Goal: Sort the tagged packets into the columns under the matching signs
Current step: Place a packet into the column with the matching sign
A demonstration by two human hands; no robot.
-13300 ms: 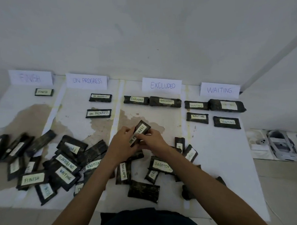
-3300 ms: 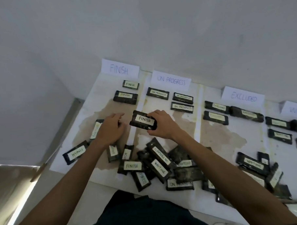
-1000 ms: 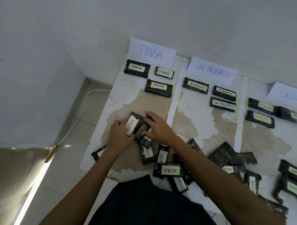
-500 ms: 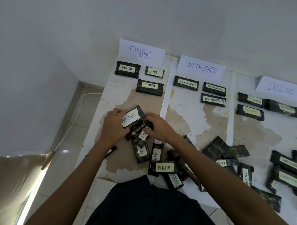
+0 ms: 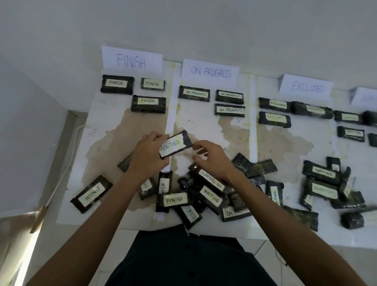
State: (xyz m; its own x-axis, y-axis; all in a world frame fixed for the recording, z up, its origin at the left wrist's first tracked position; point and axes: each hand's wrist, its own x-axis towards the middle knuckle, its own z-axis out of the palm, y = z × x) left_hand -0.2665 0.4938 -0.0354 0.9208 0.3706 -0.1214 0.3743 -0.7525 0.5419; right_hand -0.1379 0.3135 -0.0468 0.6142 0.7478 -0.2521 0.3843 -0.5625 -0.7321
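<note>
Direction is what matters to us now: the packet tagged WAITING (image 5: 175,144) is held up above the worktop (image 5: 98,131), over the strip between the first two columns, while the column where we judge it belongs lies far off to the right. Our left hand (image 5: 148,154) grips the packet by its left end, fingers curled over the far edge, tag facing up and readable. Its long axis runs left to right, the right end tipped a little away from us, roughly the way it has to travel. Our right hand (image 5: 213,159) sits at that right end, fingers curled, fingertips (image 5: 197,145) touching the corner; we cannot tell whether it pinches the packet or only steadies it. Ahead we read the FINISH sign (image 5: 132,61) at the left, the ON PROGRESS sign (image 5: 210,72) next, the EXCLUDED sign (image 5: 306,88) further right, and a fourth sign (image 5: 369,97) cut by the right edge, its writing too blurred to read. Sorted packets (image 5: 351,133) under that fourth sign have blurred tags too, yet we take it for the waiting column. It lies well apart from the left hand, across two columns, so the right hand is the nearer one, and we judge a handover followed by a long reach rightward to be the sensible move. Unsorted packets (image 5: 207,194) lie heaped on the near side of the worktop under both wrists, so the carry should pass above them.
</note>
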